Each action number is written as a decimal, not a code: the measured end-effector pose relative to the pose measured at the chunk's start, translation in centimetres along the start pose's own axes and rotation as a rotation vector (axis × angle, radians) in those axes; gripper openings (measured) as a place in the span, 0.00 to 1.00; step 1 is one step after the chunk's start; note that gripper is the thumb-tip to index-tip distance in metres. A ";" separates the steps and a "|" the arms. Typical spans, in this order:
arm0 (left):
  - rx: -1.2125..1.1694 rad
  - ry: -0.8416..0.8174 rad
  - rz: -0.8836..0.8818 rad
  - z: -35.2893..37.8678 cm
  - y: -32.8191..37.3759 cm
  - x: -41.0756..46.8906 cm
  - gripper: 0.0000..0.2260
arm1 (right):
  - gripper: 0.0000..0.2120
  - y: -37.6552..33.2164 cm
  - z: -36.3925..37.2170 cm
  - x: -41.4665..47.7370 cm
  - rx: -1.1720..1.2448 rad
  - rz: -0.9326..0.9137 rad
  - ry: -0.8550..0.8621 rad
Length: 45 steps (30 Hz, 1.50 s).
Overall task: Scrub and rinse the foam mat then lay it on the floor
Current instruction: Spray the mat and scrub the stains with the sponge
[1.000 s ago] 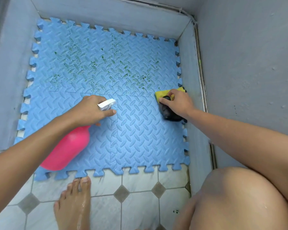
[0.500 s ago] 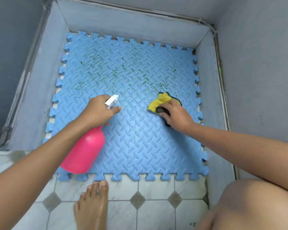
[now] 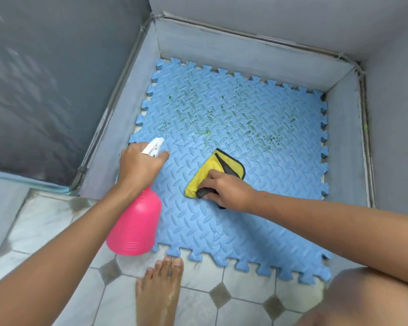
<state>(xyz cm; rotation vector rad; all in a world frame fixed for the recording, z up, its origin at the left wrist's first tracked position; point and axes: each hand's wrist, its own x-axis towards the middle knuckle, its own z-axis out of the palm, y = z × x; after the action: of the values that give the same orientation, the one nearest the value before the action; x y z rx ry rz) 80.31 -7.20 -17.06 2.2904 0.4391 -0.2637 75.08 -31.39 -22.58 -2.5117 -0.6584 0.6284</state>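
The foam mat [image 3: 257, 208] lies on the floor, green stains across its far half. Left hand [image 3: 139, 164] grips a spray bottle [image 3: 136, 229], right hand [image 3: 229, 192] presses a cloth [image 3: 216, 170]; scrubbing barely begun, rinsing undone.

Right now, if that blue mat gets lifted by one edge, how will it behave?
The mat probably sags and bends: it looks like thin foam. Its jigsaw seams suggest joined tiles, so it may come apart. Likely light for its size.

Home bathroom or wash area: wet tiled floor [image 3: 57, 222], low grey curb [image 3: 245, 52], painted walls [image 3: 45, 78].
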 end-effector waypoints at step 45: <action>0.164 -0.127 0.020 -1.4 3.6 7.4 0.23 | 0.16 -1.3 -1.1 10.5 0.064 0.075 0.052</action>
<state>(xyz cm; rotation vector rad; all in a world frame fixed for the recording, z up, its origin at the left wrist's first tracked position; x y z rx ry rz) 88.59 -6.76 -16.14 2.4195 0.3397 -0.4463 83.44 -25.02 -24.28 -2.4943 -0.5188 0.5988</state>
